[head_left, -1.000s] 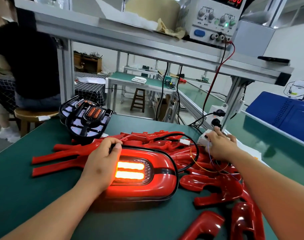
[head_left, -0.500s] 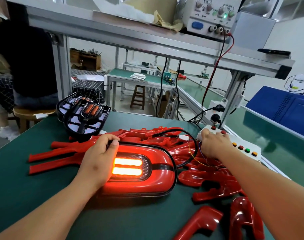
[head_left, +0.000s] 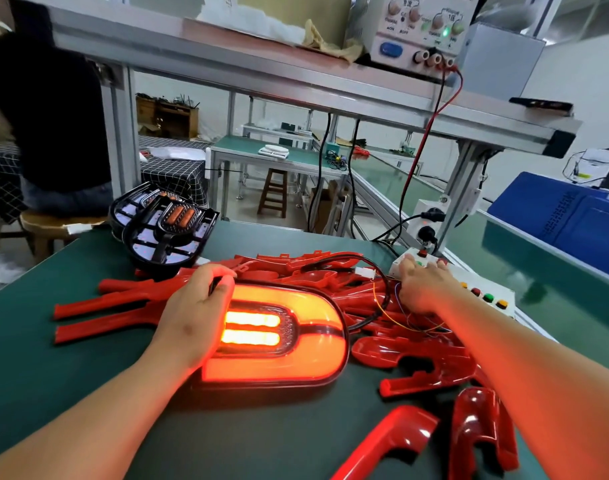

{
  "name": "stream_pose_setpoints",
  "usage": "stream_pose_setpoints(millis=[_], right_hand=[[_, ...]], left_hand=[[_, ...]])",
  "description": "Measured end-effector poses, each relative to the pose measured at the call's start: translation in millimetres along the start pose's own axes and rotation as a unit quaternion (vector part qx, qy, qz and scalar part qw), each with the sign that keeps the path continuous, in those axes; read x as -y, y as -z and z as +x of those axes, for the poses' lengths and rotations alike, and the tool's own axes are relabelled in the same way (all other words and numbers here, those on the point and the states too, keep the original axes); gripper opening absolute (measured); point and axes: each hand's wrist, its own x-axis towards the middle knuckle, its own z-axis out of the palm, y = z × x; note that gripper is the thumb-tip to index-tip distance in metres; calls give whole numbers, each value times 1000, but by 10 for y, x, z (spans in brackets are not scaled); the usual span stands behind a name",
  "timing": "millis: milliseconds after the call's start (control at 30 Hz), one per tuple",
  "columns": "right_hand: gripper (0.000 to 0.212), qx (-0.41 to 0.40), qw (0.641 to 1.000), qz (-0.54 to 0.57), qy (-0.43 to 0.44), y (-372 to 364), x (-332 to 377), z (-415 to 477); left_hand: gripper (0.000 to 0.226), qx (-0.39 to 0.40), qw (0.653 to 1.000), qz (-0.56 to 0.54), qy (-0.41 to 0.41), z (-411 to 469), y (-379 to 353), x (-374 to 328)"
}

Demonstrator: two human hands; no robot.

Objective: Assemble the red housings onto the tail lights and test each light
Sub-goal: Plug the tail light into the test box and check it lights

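Tail light (head_left: 316, 351) brighter on green bench (head_left: 53, 375)

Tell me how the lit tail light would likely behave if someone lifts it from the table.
The tail light looks like a rigid moulded shell, so it probably will not flex. Its glossy face may be slippery. The black cable running from it would likely tug or drag.

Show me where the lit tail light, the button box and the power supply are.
lit tail light (head_left: 261, 329): head view, inner lens between the glowing bars.
button box (head_left: 482, 295): head view, white top by the coloured buttons.
power supply (head_left: 410, 43): head view, front panel.
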Motion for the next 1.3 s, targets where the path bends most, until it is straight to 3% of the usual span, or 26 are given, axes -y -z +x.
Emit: stream_pose_setpoints(millis=[500, 733, 900, 1067, 1167, 1267, 1300], right_hand=[[56, -18, 1000, 26, -2, 69, 22, -75], [22, -31, 992, 126, -1, 70, -111, -52], [55, -31, 976, 215, 32, 213, -243, -119], [67, 5, 987, 158, 41, 435, -394, -230], [54, -66, 981, 178, 27, 633, -369, -268], [26, -160, 944, 281, 65, 729, -148, -343], [29, -171, 930, 315, 81, 750, -18, -394]], left_hand=[[17, -1, 1000, 4, -6, -21, 4, -27], [16, 2, 1000, -5, 5, -16, -3, 3], [17, 0, 999, -22, 26, -35, -17, -29], [15, -4, 999, -24, 26, -45, -15, -52], [15, -3, 999, -23, 33, -40, -13, -57], [16, -3, 999, -20, 37, -41, 0, -52], [16, -2, 999, -18, 37, -43, 8, -54]])
